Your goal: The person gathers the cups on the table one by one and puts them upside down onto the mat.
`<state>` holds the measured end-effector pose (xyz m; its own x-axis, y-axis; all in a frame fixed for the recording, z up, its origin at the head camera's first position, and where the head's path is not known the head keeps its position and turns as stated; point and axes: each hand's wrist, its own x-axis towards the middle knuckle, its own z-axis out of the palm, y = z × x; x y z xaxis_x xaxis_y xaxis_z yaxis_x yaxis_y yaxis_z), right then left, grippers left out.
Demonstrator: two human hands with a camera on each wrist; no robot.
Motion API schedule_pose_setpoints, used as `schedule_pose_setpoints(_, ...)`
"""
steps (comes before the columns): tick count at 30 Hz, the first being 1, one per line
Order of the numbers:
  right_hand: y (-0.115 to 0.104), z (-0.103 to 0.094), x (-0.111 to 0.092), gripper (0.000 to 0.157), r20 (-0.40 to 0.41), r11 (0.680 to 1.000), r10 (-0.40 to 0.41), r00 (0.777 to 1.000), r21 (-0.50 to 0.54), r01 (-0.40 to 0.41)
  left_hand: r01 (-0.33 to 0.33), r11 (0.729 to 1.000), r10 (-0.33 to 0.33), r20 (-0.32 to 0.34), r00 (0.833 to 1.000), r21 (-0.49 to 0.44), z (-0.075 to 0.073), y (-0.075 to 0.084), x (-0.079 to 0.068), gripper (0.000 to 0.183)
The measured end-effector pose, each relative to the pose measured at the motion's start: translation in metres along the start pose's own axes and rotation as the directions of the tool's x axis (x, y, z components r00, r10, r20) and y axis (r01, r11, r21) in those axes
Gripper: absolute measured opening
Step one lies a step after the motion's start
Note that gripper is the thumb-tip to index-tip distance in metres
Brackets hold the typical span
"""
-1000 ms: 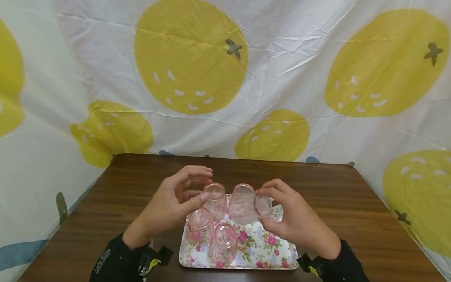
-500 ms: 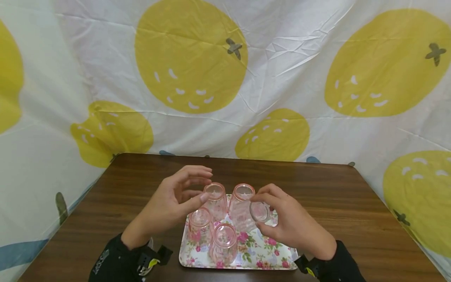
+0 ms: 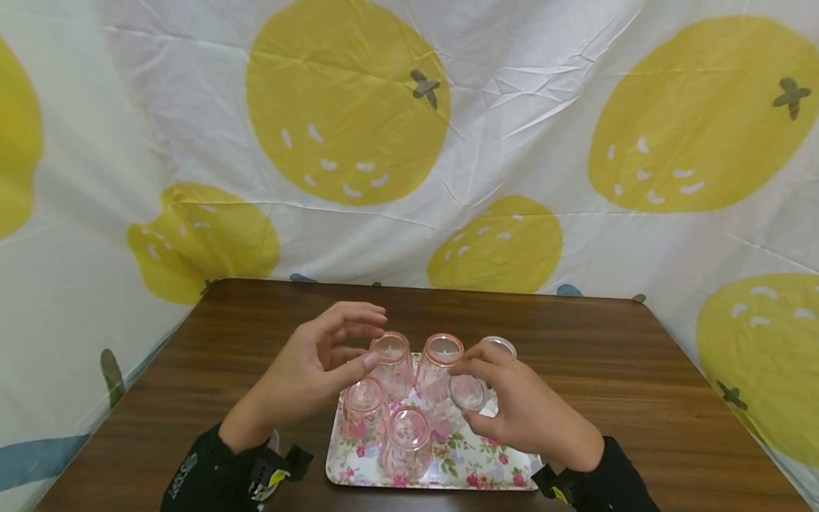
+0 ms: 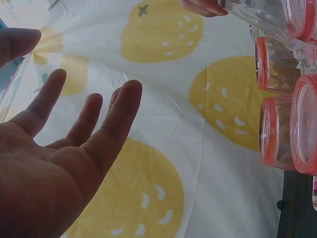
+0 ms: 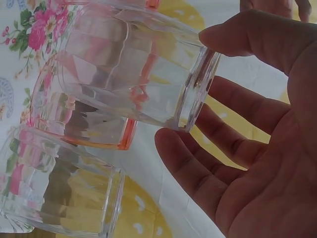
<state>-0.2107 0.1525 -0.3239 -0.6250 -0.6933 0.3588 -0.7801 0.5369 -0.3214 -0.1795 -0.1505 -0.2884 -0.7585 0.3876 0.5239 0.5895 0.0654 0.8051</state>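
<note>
My right hand (image 3: 534, 409) pinches a clear glass (image 3: 467, 392) by its narrow end, between thumb and fingers. In the right wrist view this glass (image 5: 129, 64) leans, its wide end toward the floral tray (image 3: 505, 478). A second clear glass (image 3: 502, 345) stands behind the right hand, mostly hidden by it in the head view. Several pink-tinted glasses (image 3: 407, 444) stand narrow end up on the tray's left and back. My left hand (image 3: 313, 359) hovers beside the back-left pink glass (image 3: 393, 366), fingers relaxed and spread, holding nothing.
The tray lies near the front edge of a dark wood table (image 3: 640, 370). A white cloth (image 3: 358, 242) printed with yellow fruit hangs behind and around the table. The glasses stand close together, and the held one overlaps the back-right pink glass (image 3: 441, 352) in the head view.
My right hand has shifted slightly left and toward me, carrying the clear glass. The second clear glass behind it now shows in the head view. My left hand stays nearly still.
</note>
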Motion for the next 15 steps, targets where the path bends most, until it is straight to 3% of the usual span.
schedule_pose_setpoints(15, 0.0057, 0.0075, 0.0022, 0.042, 0.049, 1.000, 0.027, 0.998, -0.007, -0.026, -0.001, 1.000, 0.001, 0.018, 1.000, 0.025, -0.0003, -0.0012, -0.0001, 0.041)
